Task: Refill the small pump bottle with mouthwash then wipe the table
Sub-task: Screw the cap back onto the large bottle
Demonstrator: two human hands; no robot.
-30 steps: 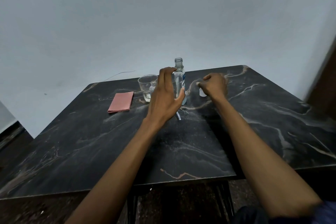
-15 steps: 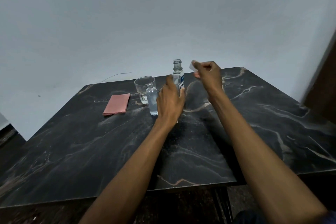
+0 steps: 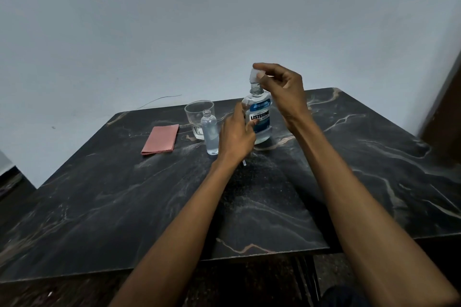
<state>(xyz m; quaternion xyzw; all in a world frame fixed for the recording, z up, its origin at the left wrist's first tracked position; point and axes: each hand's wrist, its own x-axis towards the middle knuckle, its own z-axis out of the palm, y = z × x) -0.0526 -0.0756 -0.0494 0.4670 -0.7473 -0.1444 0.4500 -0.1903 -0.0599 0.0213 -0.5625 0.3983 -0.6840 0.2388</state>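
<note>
A clear mouthwash bottle (image 3: 259, 117) with a blue label stands upright on the dark marble table (image 3: 124, 194), its neck uncapped. My left hand (image 3: 237, 136) grips its lower left side. My right hand (image 3: 279, 85) holds a small white cap (image 3: 254, 75) in its fingertips just above the bottle's neck. The small clear bottle (image 3: 210, 132) stands open-topped, without its pump, just left of my left hand. A thin white tube end (image 3: 244, 162) pokes out below my left wrist; the pump head itself is hidden.
An almost empty drinking glass (image 3: 197, 114) stands right behind the small bottle. A folded pink cloth (image 3: 161, 139) lies flat to the left. A pale wall rises behind the table, and a thin wire (image 3: 159, 99) runs along it.
My right hand picked the white cap off the table and raised it over the mouthwash bottle's neck. My left hand slid down to the bottle's lower side, uncovering the small bottle.
</note>
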